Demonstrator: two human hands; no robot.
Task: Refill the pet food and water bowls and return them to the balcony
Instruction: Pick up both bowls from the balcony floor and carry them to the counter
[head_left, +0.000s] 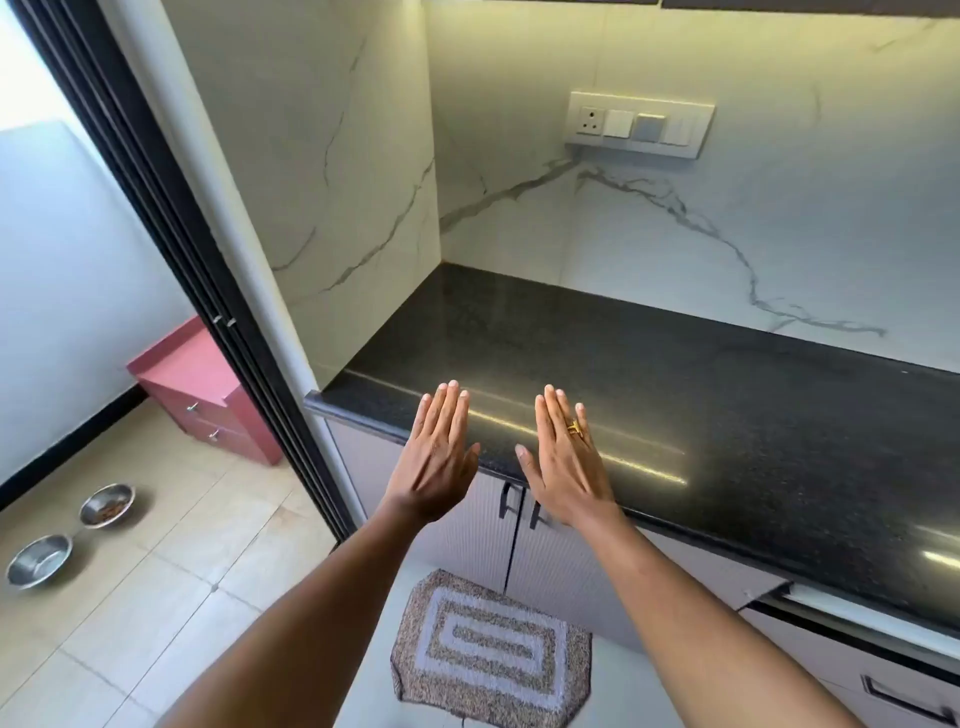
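Outside on the balcony floor, two steel bowls sit side by side: the nearer bowl (39, 561) looks empty, the farther bowl (107, 505) holds kibble. Left hand (438, 457) and right hand (566, 460) hover flat, fingers extended, holding nothing, above the black countertop (701, 384).

**Floor and counter, and what sits on them**

I see a beige tiled balcony floor (171, 587) at the left, past the dark sliding-door track. Two steel bowls stand on it, near each other: the farther bowl (107, 504) holds brown kibble, while the nearer bowl (39, 561) shows only its shiny inside. A pink drawer unit (208, 395) stands on the same floor against the wall. Inside, a patterned mat (491, 649) lies on the kitchen floor before the cabinets. I see the black speckled countertop (675, 395) bare and glossy.
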